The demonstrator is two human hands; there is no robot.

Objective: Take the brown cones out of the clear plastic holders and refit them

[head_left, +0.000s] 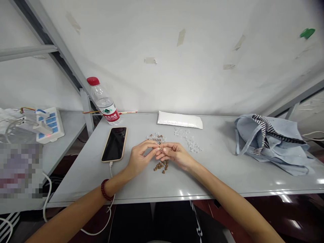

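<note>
My left hand [143,156] and my right hand [176,156] meet over the middle of the grey table. The fingertips of both are closed in a pinch around a tiny clear piece [161,150], mostly covered by the fingers. Just below them lies a loose group of small brown cork-like plugs [160,165]. Behind the hands is a cluster of tiny clear pieces with brown bits [156,137]. More small clear pieces [194,145] are scattered to the right, beyond my right hand.
A phone [114,144] on a white cable lies left, with a red-capped water bottle [107,106] behind it. A white packet [180,119] rests near the wall. Light blue cloth [273,141] is heaped at right. A power strip [50,125] sits on the left-hand surface.
</note>
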